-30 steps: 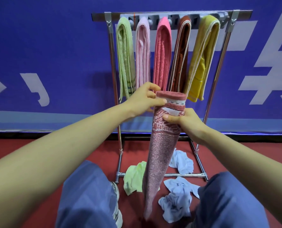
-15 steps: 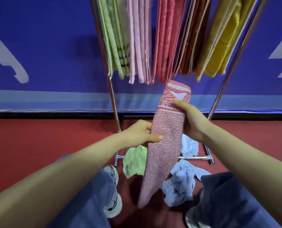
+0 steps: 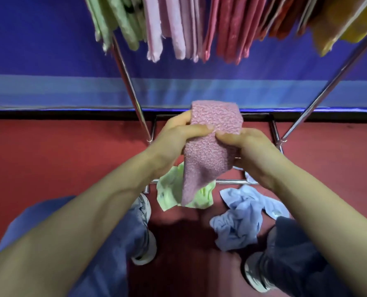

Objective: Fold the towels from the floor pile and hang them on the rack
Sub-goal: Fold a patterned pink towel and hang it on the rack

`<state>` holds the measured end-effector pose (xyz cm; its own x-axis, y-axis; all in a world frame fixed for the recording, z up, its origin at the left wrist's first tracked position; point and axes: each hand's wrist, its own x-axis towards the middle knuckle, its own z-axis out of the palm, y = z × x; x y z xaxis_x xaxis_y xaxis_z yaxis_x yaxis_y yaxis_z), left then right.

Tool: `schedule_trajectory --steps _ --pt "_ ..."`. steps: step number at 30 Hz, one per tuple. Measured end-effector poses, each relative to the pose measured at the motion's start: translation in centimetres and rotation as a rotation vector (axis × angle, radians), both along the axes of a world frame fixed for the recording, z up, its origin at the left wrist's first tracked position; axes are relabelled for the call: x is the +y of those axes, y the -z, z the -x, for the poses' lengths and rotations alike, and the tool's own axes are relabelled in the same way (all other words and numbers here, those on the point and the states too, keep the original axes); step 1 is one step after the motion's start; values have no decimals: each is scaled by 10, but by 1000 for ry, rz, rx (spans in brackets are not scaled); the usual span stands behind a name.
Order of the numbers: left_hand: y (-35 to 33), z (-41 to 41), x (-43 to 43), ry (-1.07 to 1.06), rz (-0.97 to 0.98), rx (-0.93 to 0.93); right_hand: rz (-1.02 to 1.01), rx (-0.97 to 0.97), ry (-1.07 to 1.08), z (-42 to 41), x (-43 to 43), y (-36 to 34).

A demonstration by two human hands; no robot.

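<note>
While gripping the pink towel mid-frame in left hand and right hand, square the fold. Then drape over the rack.

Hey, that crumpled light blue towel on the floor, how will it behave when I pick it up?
Probably floppy: the light blue towel lies in soft crumpled folds, so it should droop from wherever you grip it. It looks thin, so likely light. Slipping seems unlikely: the pink towel hangs pinched between the left hand and right hand.
</note>
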<state>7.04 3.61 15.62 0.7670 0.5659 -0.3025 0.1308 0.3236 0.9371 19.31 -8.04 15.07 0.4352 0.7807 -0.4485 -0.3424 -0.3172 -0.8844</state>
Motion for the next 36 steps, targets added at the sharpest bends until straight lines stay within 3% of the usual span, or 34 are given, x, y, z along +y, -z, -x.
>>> schedule_trajectory --steps 4,10,15,17,20,21,22,24,28,31,33,36 --pt "-2 0 12 -7 16 -11 -90 -117 17 -9 6 -3" --pt "-10 3 20 60 132 -97 -130 124 34 -16 14 -13" --pt "-5 3 16 100 -55 -45 -69 102 56 -11 13 -12" --pt "2 3 13 79 -176 26 2 -81 112 -11 10 -8" --pt "15 2 16 -110 -330 121 118 -648 176 -10 6 0" --pt "18 2 19 -196 -401 165 96 -679 154 -6 5 -1" --pt "19 2 20 -264 -515 227 40 -581 106 1 4 -2" --pt "16 3 14 -241 -847 382 -40 -164 -17 21 4 -7" --pt "15 -2 -34 198 -1434 392 -202 614 19 44 1 8" --pt "15 -8 -37 375 -1440 464 -324 898 49 43 -7 20" --pt "18 -8 -33 466 -1387 509 -355 957 60 41 -10 25" --pt "24 -8 -35 413 -1377 382 -381 971 163 34 -13 23"
